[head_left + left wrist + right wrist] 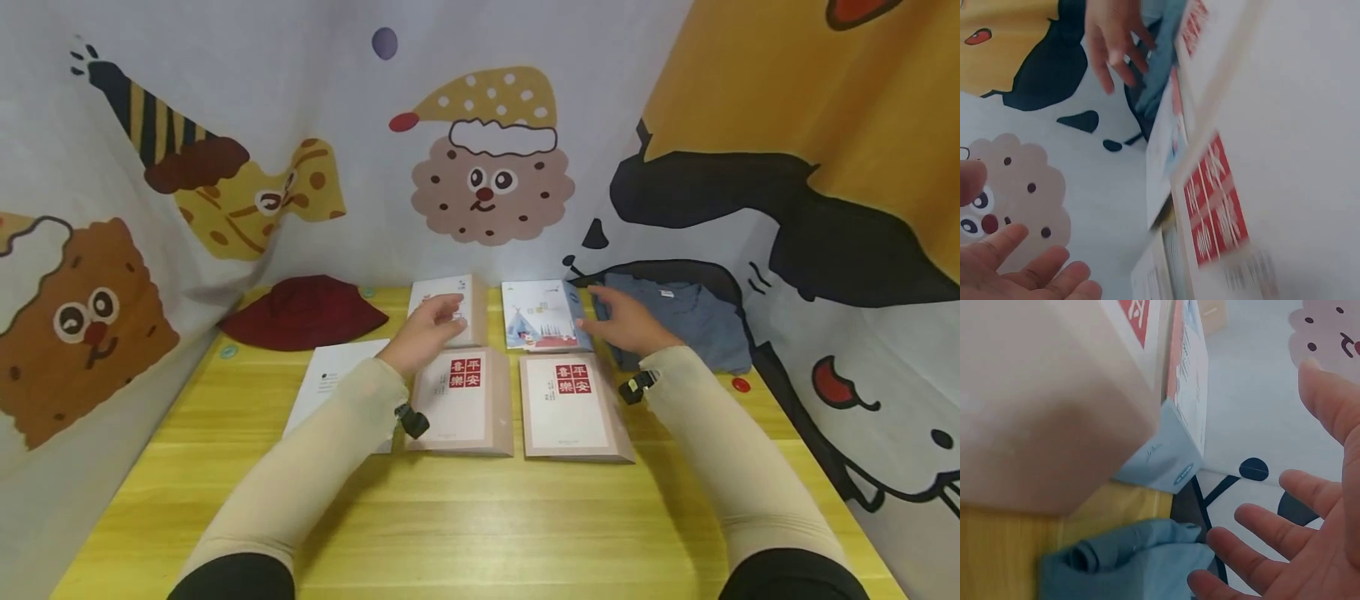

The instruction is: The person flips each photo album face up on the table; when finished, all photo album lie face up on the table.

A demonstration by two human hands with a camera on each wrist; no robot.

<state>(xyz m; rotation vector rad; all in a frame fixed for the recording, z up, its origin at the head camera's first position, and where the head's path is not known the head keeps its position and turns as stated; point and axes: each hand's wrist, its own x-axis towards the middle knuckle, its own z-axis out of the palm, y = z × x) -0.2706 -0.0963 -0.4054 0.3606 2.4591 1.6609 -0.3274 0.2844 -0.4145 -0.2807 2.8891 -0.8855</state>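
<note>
My left hand (426, 332) hovers over the back left book (477, 308), covering part of its cover. In the left wrist view its fingers (1041, 269) are spread and hold nothing. Beside the right edge of the blue-and-white tent book (542, 315) is my right hand (626, 321), thumb near that edge; the right wrist view shows its fingers (1260, 531) extended with an empty palm. In front lie two matching pale books with red character blocks, one at the left (450, 417) and one at the right (566, 417). My left forearm partly hides a white booklet (330, 375).
A dark red bucket hat (307, 312) lies at the back left of the yellow wood-grain table (480, 525). Folded blue-grey clothing (693, 321) is at the back right, close to a small red disc (741, 385). A printed cloth (337, 75) hangs behind and along the sides.
</note>
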